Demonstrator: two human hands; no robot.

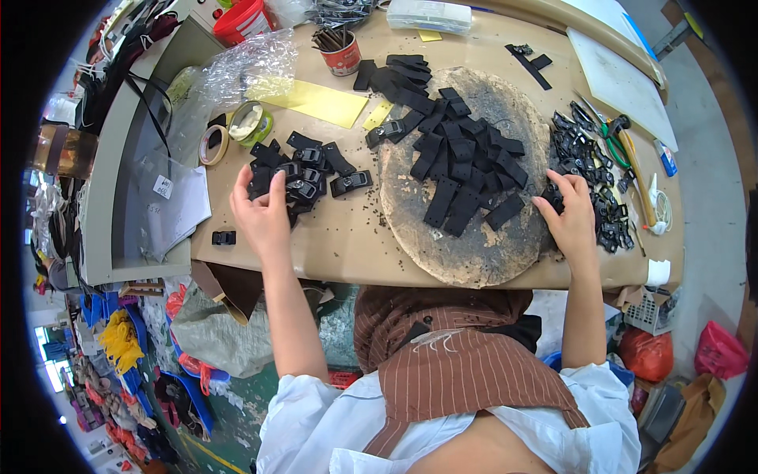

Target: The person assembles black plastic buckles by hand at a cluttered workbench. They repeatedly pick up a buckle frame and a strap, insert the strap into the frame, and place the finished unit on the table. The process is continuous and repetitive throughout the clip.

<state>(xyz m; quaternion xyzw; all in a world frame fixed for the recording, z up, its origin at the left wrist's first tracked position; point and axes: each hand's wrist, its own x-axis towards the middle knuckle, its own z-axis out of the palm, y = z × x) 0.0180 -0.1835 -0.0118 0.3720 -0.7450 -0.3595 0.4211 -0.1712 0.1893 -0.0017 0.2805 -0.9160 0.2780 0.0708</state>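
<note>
My left hand (264, 217) is at the near left edge of a pile of black buckles with short strap pieces (304, 178). Its thumb and fingers are apart, with the black pieces just beyond the fingertips. Over on the right, my right hand (575, 217) reaches to the near left side of a heap of loose black buckles (612, 217). Thumb and forefinger there are spread, and black parts show between them; no grip on one is visible. Between my hands lies a round worn board (418, 245), bearing a heap of black punched strap pieces (458, 154).
A hammer (636, 170) and green-handled pliers (616, 150) lie beside the right heap. Further back stands a red tin of rods (341, 55). A tape roll (213, 145), a green tin (251, 124) and yellow paper (316, 103) are at left. One buckle (223, 238) lies apart near the front edge.
</note>
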